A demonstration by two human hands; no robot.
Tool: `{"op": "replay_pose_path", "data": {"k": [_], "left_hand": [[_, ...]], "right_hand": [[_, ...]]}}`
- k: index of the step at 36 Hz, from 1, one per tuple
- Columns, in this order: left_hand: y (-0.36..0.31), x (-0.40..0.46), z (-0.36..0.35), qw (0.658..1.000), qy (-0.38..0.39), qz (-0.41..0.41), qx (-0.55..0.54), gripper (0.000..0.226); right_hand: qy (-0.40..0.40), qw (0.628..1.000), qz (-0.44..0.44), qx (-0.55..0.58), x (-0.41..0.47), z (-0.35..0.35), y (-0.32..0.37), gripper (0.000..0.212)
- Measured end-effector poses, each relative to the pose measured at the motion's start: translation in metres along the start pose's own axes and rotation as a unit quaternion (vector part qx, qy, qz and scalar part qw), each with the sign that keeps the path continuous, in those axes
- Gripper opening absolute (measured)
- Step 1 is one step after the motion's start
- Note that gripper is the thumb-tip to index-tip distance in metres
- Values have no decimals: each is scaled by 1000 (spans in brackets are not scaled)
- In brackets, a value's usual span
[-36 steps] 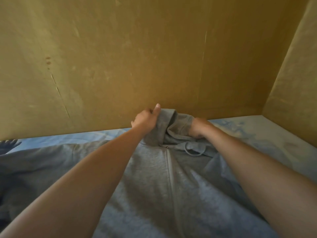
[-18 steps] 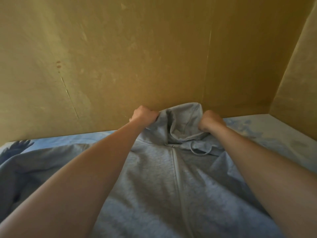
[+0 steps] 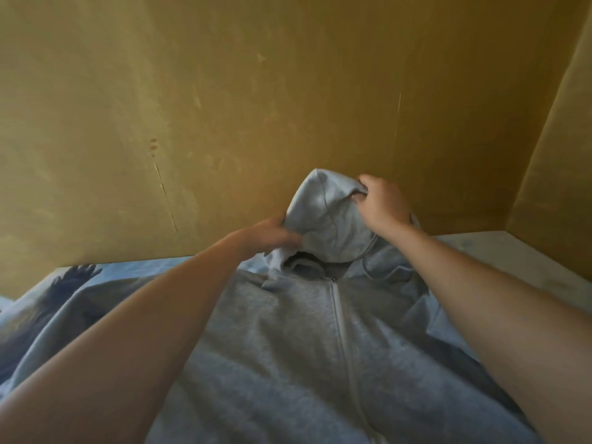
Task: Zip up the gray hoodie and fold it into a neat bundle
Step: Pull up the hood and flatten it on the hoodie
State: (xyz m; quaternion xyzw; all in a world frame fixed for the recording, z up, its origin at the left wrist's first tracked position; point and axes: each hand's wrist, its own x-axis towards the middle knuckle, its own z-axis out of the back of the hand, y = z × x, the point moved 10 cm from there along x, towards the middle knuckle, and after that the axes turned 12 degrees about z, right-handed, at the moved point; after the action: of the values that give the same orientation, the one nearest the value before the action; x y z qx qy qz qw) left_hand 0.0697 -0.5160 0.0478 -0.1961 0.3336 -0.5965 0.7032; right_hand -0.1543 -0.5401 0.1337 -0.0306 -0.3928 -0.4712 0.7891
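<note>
Raised since before, the hood (image 3: 323,219) stands gripped between both hands (image 3: 381,200).

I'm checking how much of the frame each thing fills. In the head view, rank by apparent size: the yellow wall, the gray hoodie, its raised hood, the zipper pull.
1. yellow wall
2. gray hoodie
3. hood, gripped by both hands
4. zipper pull, tiny at the collar
</note>
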Motion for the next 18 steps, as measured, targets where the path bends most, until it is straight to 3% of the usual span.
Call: {"op": "replay_pose_path", "data": {"k": [4,9,18], "left_hand": [[4,3,-2,991,-57,-11,117,112],[10,-2,2,978,-113,26,171,83],[6,-31,17,978,-187,2,90,44]], "right_hand": [[20,999,20,17,-9,2,5,8],[55,997,13,52,-20,6,1,16],[132,985,-29,112,-50,4,7,31]]}}
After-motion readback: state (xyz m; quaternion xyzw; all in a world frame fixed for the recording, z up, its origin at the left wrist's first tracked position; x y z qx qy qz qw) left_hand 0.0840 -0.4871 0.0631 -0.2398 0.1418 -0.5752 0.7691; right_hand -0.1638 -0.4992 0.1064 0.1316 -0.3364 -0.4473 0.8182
